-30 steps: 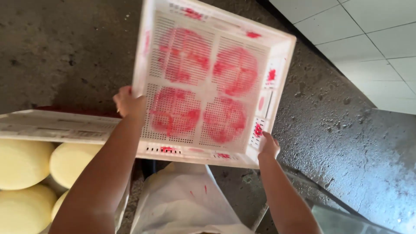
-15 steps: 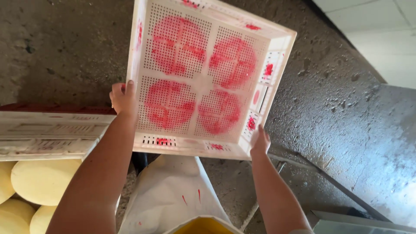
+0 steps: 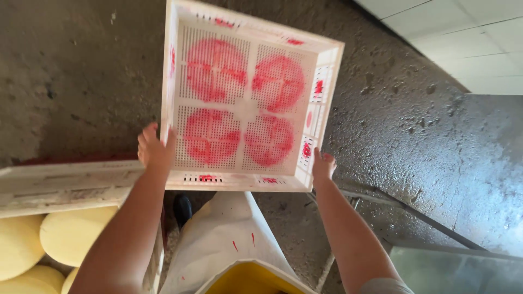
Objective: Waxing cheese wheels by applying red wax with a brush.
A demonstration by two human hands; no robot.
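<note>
Left hand (image 3: 155, 148) grips the near-left corner of a white perforated crate (image 3: 248, 98), red-stained inside, held above wet concrete floor (image 3: 81, 71); right hand (image 3: 322, 166) clasps its 4 o'clock corner; yellow cheese rounds (image 3: 71, 234) at 8 o'clock.

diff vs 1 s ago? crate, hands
The white perforated crate has swung from tilted to nearly square in view, a little further forward. Nothing taken up or released. Unchanged: left hand and right hand hold its near corners; red round stains inside; pale yellow rounds in the left crate.
</note>
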